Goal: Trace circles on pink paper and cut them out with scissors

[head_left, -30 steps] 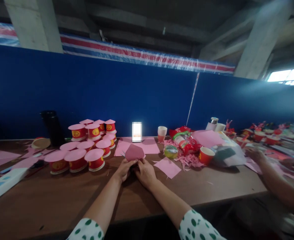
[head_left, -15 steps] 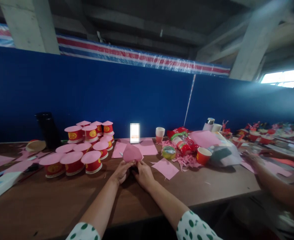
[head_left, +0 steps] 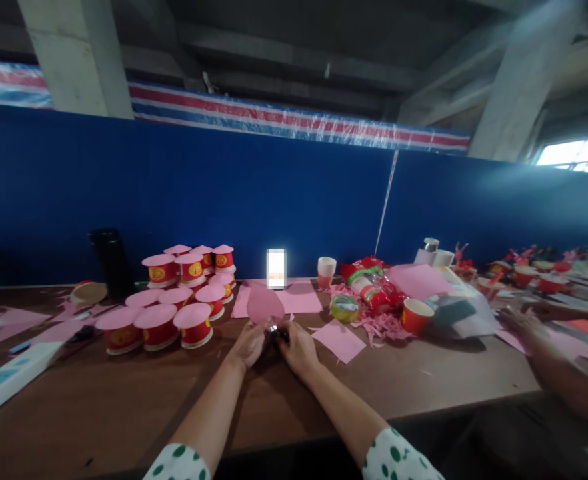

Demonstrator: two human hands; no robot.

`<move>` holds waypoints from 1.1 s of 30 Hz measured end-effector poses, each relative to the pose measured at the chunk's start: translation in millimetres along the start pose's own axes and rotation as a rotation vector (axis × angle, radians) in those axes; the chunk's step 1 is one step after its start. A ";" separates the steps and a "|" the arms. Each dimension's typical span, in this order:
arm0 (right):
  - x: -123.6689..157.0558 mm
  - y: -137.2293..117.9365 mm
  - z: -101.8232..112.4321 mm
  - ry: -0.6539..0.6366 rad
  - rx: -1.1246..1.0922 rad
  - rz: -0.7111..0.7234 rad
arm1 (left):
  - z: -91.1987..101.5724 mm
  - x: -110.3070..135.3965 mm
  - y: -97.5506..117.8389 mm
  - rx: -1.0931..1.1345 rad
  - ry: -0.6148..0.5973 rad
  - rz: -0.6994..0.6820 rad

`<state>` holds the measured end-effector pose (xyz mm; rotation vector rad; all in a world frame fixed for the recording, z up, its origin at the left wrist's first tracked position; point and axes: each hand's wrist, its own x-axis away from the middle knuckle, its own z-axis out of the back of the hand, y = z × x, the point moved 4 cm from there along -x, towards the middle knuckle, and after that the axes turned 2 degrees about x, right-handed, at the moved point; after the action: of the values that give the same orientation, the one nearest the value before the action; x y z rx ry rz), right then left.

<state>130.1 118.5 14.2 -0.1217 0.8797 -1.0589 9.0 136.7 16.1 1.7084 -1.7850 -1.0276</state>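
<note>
Watching from afar through the head camera, I took the meeting point of the 2 hands as the centre of my clock, with 12 o'clock toward the blue partition (head_left: 234, 193). The rounded pink paper piece (head_left: 265, 305) stood out at 12, tilted up above the table (head_left: 404, 377), in front of the flat pink sheets (head_left: 304, 297). My left hand (head_left: 249, 343) had its thumb and fingers pinched together on the piece's lower edge. My right hand (head_left: 299, 351) was curled about a small dark object (head_left: 277, 332) with a bright glint, right by that edge; I could not tell what it was.

I judged the paper very light, with enough stiffness to stand out from a pinch, yet soft enough to bend or crease under a hard squeeze. Its dry face seemed unlikely to slip. I thought the best hold was a flat, gentle pinch near the rim, thumb on top, leaving the middle unpressed.

Red cups (head_left: 197, 335) with pink paper tops crowded from 9 to 10. At 3 lay a loose pink square (head_left: 340, 341), a green tape roll (head_left: 344, 309) just past 2, and, well apart at 3, a co-worker's hand (head_left: 519, 327).
</note>
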 end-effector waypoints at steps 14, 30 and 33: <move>-8.8 34.9 5.4 0.176 -0.296 -0.241 | 15.9 -5.5 -6.3 0.003 0.207 0.063; -7.3 34.9 3.9 0.140 -0.554 -0.356 | 16.1 -4.4 -2.3 -0.014 0.289 0.069; -7.6 34.4 1.4 0.118 -0.620 -0.367 | 16.4 -5.6 -4.3 -0.012 0.278 0.071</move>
<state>154.0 141.9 2.8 -0.7691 1.3056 -1.1045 -0.1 145.7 3.6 1.6753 -1.6441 -0.7283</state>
